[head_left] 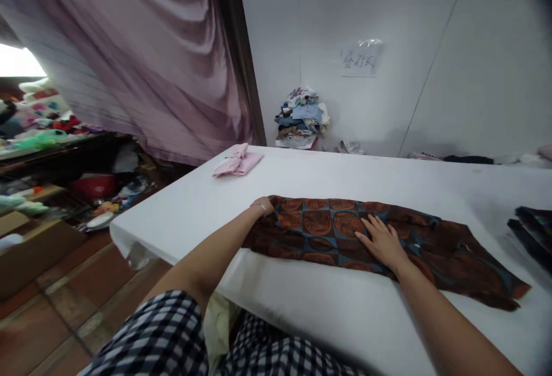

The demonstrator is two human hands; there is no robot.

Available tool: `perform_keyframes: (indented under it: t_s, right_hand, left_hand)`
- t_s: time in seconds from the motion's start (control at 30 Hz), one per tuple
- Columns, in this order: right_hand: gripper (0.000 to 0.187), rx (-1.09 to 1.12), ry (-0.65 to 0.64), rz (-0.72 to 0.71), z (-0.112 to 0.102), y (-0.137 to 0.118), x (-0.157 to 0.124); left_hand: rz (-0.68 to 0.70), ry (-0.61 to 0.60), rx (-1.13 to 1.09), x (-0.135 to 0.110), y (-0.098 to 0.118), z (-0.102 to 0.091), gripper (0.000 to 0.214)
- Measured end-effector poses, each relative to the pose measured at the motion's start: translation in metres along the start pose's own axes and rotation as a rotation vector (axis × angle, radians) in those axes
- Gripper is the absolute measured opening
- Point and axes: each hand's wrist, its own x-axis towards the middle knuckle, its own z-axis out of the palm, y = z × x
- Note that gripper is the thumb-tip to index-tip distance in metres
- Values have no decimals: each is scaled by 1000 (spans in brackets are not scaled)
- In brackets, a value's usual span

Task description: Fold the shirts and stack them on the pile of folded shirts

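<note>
The brown patterned cloth (328, 229), printed with rust-coloured roundels on dark blue, lies folded into a long strip across the white bench (194, 203). It runs from the left hand to a point well beyond the right hand, where its far end spreads wider and creased.

Left hand (263, 206): placed at the cloth's near-left end, fingers curled over the edge of the fabric. Whether the grip actually pinches the cloth or only rests on it cannot be told; the fingertips are hidden. A thin band shows at the wrist.

Right hand (382, 241): laid flat on the cloth, palm down, fingers spread and pointing toward the left hand. The grip is open and presses on the fabric, holding nothing.

Beyond the left hand, well apart and toward the bench's far edge, lies a folded pink garment (238, 163). Well past the right hand, at the picture's edge, sits a dark folded stack (532, 232), only partly in view. Behind the bench, against the white wall, stands a pile of mixed clothes (302, 117), with a paper note (359, 60) fixed to the wall above it. A mauve curtain (142, 60) hangs beyond the left hand's side.
</note>
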Motion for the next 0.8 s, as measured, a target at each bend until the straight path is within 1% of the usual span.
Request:
perform_keyframes:
  t_s: [0.17,0.27,0.37,0.47,0.53,0.63,0.7,0.77,0.8]
  right_hand:
    - [59,63,-23,-4,-7,-1,-1]
    - [58,99,-13,1,-8,-1,-2]
    - [57,122,-13,0,-7,-1,-1]
    - [57,138,-9,-5,-7,-1,0]
    - [56,148,-2,-7,-7,-1,0]
    - [54,195,13,-12,-9,1,0]
    - [51,262,32,-17,-10,4,0]
    - [47,352,73,-20,-12,9,0]
    - [46,400,101,-24,-12,11,1]
  left_hand:
    - [-6,1,99,-11,17,-9,36]
    - [-1,21,127,-18,28,-24,29]
    - [29,42,121,-23,48,-44,21]
    - [105,50,69,-27,83,-58,21]
    - [179,37,3,-31,116,-59,24]
    - [323,-26,-150,-46,171,-48,27]
    - [429,-76,-282,-57,205,-37,35]
    - [518,-107,-404,-65,229,-30,42]
    - [548,-112,-450,-67,235,-28,43]
